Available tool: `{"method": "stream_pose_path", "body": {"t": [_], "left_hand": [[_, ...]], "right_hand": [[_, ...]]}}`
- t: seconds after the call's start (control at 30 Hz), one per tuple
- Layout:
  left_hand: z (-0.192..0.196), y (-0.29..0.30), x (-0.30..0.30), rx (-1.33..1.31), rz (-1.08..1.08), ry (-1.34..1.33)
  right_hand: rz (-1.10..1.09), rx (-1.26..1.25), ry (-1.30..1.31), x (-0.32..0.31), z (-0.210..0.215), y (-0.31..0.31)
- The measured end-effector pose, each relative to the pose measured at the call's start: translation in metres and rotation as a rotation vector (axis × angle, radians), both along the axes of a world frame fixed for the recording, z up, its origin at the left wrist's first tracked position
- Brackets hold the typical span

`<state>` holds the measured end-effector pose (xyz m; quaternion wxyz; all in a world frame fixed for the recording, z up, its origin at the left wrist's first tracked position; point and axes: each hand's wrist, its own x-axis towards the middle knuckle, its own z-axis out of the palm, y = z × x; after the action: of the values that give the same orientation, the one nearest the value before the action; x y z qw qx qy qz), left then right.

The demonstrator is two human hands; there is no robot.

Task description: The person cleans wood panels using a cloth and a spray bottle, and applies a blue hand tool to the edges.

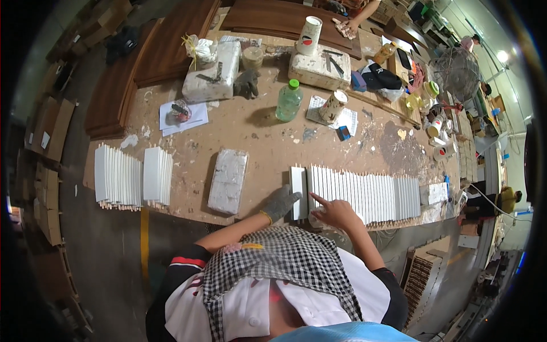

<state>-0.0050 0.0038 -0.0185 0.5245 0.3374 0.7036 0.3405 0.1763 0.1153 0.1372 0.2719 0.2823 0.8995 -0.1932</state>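
Note:
In front of me stands a long row of white slats [359,194] with small wooden pegs at their ends, packed side by side. At its left end one white slat [298,192] is set slightly apart, tilted so its broad face shows. My left hand [281,204], in a grey glove, grips this slat by its left edge, thumb over the face. My bare right hand [337,214] is at the near left end of the row, index finger stretched toward the gap beside the slat. Its other fingers are curled around something whitish, partly hidden.
Two smaller stacks of white slats [118,175] stand at the table's left. A white wrapped block [228,181] lies between. Farther back are a green-capped bottle [289,100], paper cups [334,106] and a dark glove [247,84]. Another person's hand [346,27] rests at the far side.

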Motion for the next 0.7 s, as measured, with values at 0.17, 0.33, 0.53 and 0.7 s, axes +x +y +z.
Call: {"method": "stream_pose_path", "body": {"t": [0.17,0.33,0.53,0.7], "left_hand": [[0.028,-0.014,-0.020,0.102,-0.033,0.179],[0.115,-0.051,-0.077,0.215,0.212,0.374],[0.076,-0.097,-0.154,0.269,0.316,1.014],[0.082,-0.131,-0.173,-0.097,0.140,1.151]], "right_hand": [[-0.062,-0.270,-0.071,-0.025,0.058,0.024],[-0.402,-0.131,0.565,-0.065,0.124,0.073],[-0.137,0.595,1.207,-0.229,0.063,0.150],[0.192,0.739,0.998,-0.276,-0.010,0.178]]}}
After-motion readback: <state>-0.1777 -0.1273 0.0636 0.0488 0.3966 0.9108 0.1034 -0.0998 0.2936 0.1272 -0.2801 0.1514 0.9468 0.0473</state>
